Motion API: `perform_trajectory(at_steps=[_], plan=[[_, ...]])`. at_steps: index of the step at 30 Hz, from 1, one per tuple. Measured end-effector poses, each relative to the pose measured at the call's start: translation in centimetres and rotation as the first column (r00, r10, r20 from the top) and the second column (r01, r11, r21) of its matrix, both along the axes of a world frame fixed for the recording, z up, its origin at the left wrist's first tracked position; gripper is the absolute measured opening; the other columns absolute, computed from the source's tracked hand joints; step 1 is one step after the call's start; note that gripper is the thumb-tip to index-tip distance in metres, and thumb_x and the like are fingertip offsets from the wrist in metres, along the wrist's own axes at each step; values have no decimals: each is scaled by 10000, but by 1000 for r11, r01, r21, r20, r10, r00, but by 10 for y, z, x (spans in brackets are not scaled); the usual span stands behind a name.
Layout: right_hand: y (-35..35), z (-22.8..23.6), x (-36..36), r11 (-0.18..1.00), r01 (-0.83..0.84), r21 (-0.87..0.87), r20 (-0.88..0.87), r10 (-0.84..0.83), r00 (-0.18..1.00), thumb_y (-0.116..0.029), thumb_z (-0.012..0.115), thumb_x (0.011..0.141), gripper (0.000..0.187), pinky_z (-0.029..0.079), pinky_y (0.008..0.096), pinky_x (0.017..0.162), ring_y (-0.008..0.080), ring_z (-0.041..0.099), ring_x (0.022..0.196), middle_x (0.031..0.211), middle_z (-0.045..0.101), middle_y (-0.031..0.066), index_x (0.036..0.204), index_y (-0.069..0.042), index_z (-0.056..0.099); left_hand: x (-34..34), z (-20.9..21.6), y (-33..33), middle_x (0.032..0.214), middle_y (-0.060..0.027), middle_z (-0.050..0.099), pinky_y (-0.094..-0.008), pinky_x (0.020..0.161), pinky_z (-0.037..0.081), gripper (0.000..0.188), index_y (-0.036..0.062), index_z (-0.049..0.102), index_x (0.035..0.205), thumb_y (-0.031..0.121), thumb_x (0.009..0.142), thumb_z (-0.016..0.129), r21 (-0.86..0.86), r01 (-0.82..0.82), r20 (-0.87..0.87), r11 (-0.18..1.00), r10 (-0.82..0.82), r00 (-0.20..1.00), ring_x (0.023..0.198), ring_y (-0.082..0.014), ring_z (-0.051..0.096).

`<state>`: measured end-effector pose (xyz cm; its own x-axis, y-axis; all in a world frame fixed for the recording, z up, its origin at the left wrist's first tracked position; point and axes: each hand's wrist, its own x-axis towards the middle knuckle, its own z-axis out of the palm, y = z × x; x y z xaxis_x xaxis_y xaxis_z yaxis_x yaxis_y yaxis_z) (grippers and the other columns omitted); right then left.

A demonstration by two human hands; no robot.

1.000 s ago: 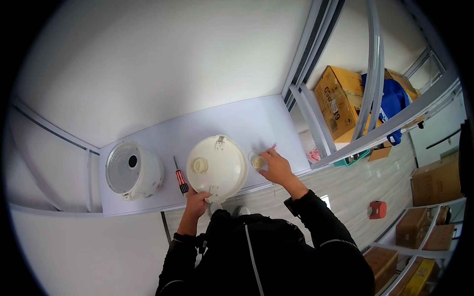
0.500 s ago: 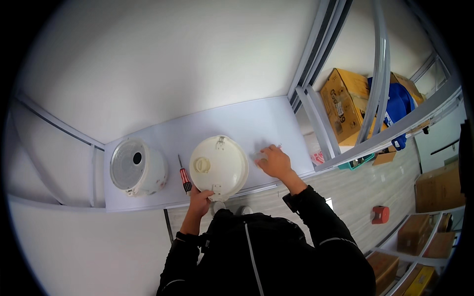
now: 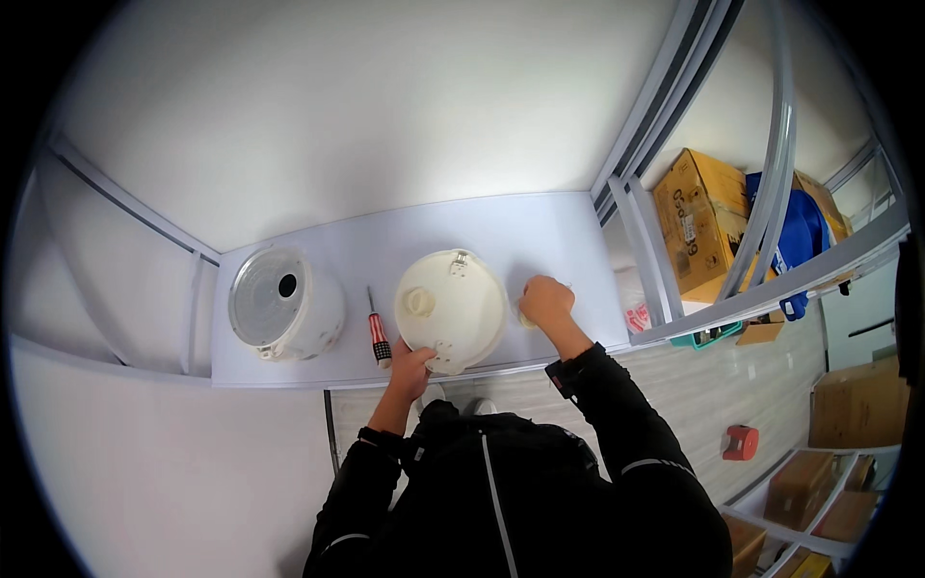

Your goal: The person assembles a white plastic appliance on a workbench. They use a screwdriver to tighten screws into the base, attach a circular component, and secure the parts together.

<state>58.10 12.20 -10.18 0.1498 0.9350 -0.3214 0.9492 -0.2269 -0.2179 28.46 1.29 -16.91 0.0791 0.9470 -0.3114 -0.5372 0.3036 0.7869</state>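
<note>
A round cream-coloured lid (image 3: 472, 313) rests on the table, its underside-like face up, with a raised ring-shaped knob at left and metal brackets at its far and near edges. My left hand (image 3: 412, 371) grips the lid's near-left rim, thumb on top beside the near bracket. To the right of the lid my right hand (image 3: 549, 301) is closed just above the tabletop. A small cream-coloured piece (image 3: 526, 319) peeks out under its fingers; its kind cannot be made out. A screwdriver (image 3: 377, 331) with a red and black handle lies left of the lid.
At the table's left a white pot-shaped appliance body (image 3: 318, 313) lies tilted, its grey metal base with a black hole showing. The white table (image 3: 376, 231) ends at metal framing on the right. Beyond stand cardboard boxes (image 3: 701, 217), a blue bag and a red stool (image 3: 741, 442).
My right hand has gone from spread fingers over the tabletop to a closed grasp, a cream piece now at its fingers. My left hand stays on the lid. The whole view has shifted slightly.
</note>
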Motion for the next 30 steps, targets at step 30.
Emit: perform_trajectory(at_steps=[30], plan=[[-39,75,-26,758,163,631,-726,504,467,31,820,923,148,610,289,790,146,719,907,1163,707,112,1014,-11,711,7,-2,4,1279,-165,730,-380,991,585,537,-81,555,1364,99,934,822,-2,-18,-579,1000,13,816,1142,-230,728]])
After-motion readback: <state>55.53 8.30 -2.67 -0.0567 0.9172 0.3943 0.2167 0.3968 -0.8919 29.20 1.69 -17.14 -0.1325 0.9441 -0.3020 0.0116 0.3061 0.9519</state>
